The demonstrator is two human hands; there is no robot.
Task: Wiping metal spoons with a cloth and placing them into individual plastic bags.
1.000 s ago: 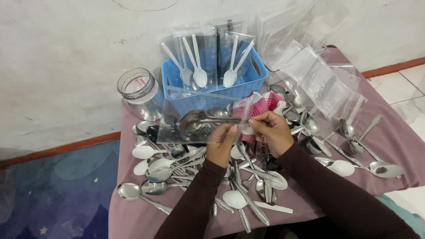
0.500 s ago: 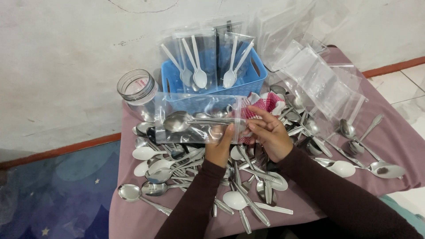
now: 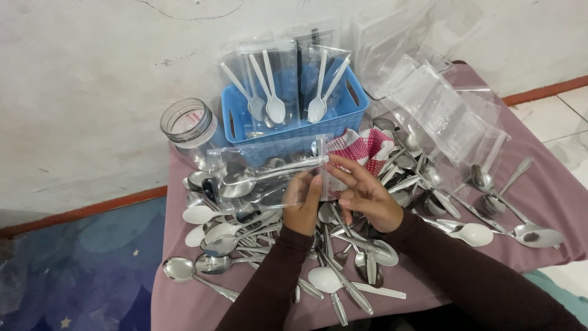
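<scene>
My left hand (image 3: 303,205) and my right hand (image 3: 361,193) hold a clear plastic bag (image 3: 269,178) level above the table. Inside the bag lies a metal spoon (image 3: 245,182), its bowl to the left and its handle reaching towards my fingers. Both hands pinch the bag's right end, the right thumb and forefinger on its upper edge. Under the hands spreads a pile of loose metal and white plastic spoons (image 3: 245,236).
A blue basket (image 3: 352,113) behind holds bagged white spoons. A clear jar (image 3: 187,125) stands to its left, a red-and-white cloth (image 3: 364,147) right of the bag, a stack of clear bags (image 3: 438,113) at the back right. The table (image 3: 551,190) has a mauve cover.
The spoon has gone into the clear bag, and my hands have shifted to the bag's right end. The bag now sits a little lower and more level.
</scene>
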